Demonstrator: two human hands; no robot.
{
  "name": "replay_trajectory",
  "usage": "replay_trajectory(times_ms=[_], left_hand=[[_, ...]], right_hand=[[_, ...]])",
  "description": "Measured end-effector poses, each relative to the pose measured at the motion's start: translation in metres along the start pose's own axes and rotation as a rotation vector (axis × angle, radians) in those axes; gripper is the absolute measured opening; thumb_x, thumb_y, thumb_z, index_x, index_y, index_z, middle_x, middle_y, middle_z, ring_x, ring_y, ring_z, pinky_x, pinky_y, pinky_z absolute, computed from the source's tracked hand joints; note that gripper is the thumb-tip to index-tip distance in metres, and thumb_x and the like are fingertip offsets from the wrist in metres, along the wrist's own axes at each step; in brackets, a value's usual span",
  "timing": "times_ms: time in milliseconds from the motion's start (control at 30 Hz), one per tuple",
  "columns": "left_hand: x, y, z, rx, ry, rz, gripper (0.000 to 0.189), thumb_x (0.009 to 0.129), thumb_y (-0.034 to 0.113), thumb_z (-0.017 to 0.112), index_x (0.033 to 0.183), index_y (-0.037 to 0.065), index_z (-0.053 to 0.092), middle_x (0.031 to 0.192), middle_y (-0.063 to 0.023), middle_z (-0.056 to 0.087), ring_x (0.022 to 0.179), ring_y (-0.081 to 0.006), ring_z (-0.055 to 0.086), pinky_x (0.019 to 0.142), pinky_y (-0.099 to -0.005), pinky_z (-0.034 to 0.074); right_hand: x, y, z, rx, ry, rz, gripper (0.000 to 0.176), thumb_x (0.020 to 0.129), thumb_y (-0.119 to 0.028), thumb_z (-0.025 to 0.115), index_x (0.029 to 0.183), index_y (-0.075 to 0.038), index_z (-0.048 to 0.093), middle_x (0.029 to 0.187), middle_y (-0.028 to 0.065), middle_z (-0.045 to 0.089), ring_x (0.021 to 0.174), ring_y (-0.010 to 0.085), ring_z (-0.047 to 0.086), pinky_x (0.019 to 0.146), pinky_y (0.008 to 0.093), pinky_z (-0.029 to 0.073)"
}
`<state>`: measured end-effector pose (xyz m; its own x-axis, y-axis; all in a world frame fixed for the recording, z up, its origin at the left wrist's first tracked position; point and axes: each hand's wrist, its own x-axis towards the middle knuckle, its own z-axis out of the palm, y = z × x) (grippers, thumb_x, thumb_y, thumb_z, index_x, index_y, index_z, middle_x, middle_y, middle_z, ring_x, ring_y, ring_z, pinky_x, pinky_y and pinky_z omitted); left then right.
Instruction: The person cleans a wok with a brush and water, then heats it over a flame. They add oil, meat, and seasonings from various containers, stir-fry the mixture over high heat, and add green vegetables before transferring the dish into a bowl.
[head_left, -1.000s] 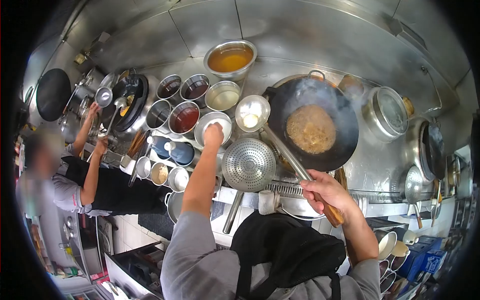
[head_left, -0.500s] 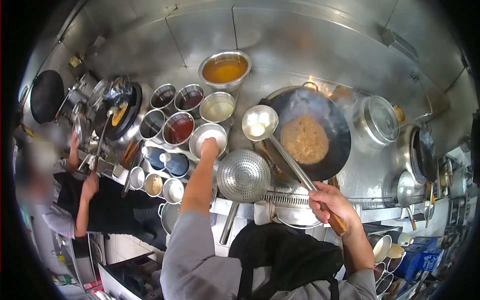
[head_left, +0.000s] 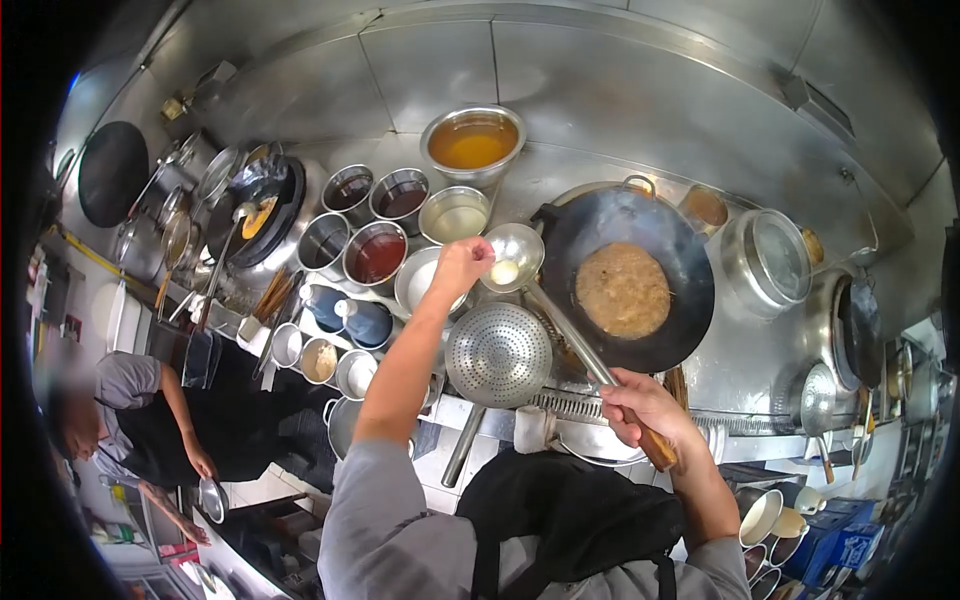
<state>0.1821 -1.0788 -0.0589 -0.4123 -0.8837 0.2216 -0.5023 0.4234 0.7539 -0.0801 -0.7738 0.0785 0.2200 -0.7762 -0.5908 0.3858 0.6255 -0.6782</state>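
My right hand (head_left: 648, 408) is wrapped around the wooden end of a long-handled ladle (head_left: 518, 250). The ladle's bowl is held level left of the wok (head_left: 655, 345), and a little pale stuff lies in it. Fingers pinched, my left hand (head_left: 466, 266) is at the left rim of the ladle bowl; what it pinches is too small to make out. Below that hand stands a steel pot of white powder (head_left: 418, 282). Brown liquid (head_left: 624, 290) with a foamy surface fills the bottom of the wok.
A perforated strainer (head_left: 498, 354) lies in front of the pots. Behind are pots of dark and red sauce (head_left: 376, 252) and a bowl of amber liquid (head_left: 473, 145). Lidded pot (head_left: 765, 255) stands at right. A co-worker (head_left: 150, 400) is at far left beside another wok (head_left: 255, 222).
My left hand has risen from the white powder pot and moved right to the ladle. The wok's flames and bubbling have lessened. The co-worker has turned away from the stove.
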Motion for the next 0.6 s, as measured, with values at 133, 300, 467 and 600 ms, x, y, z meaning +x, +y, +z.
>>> replay_trajectory(times_ms=[133,300,467,600], left_hand=[[-0.009,-0.07,0.0,0.19,0.187,-0.129,0.02,0.079,0.017,0.078,0.095,0.005,0.074,0.088,-0.0151,0.074,0.083,-0.029,0.073,0.078,-0.0381,0.057],[-0.057,-0.136,0.011,0.558,0.021,-0.3,0.025,0.08,0.016,0.074,0.105,0.011,0.073,0.103,-0.0161,0.073,0.101,-0.0356,0.07,0.09,-0.0478,0.055],[-0.064,-0.104,0.031,0.691,0.091,-0.312,0.011,0.087,0.012,0.064,0.096,0.01,0.072,0.098,-0.0198,0.071,0.099,-0.0381,0.069,0.084,-0.0512,0.054],[-0.132,-0.041,0.015,0.452,0.537,-0.087,0.015,0.083,-0.002,0.061,0.092,0.008,0.069,0.091,-0.021,0.066,0.09,-0.0412,0.065,0.081,-0.0513,0.052]], right_hand=[[-0.001,-0.002,-0.006,0.131,-0.05,0.007,0.033,0.102,-0.012,0.056,0.133,0.0,0.053,0.07,0.0018,0.05,0.039,0.0064,0.041,0.035,0.0225,0.032],[-0.029,-0.002,-0.026,0.173,-0.017,-0.066,0.033,0.103,-0.015,0.055,0.132,-0.001,0.053,0.07,0.0012,0.05,0.04,0.006,0.04,0.035,0.0231,0.031],[-0.068,0.001,-0.062,0.164,0.084,-0.147,0.031,0.104,-0.013,0.051,0.132,0.0,0.053,0.068,0.0008,0.049,0.039,0.006,0.04,0.034,0.0237,0.034],[-0.078,0.011,-0.117,0.1,0.145,-0.158,0.027,0.104,-0.017,0.053,0.127,-0.003,0.055,0.071,0.0003,0.051,0.041,0.005,0.04,0.034,0.0229,0.033]])
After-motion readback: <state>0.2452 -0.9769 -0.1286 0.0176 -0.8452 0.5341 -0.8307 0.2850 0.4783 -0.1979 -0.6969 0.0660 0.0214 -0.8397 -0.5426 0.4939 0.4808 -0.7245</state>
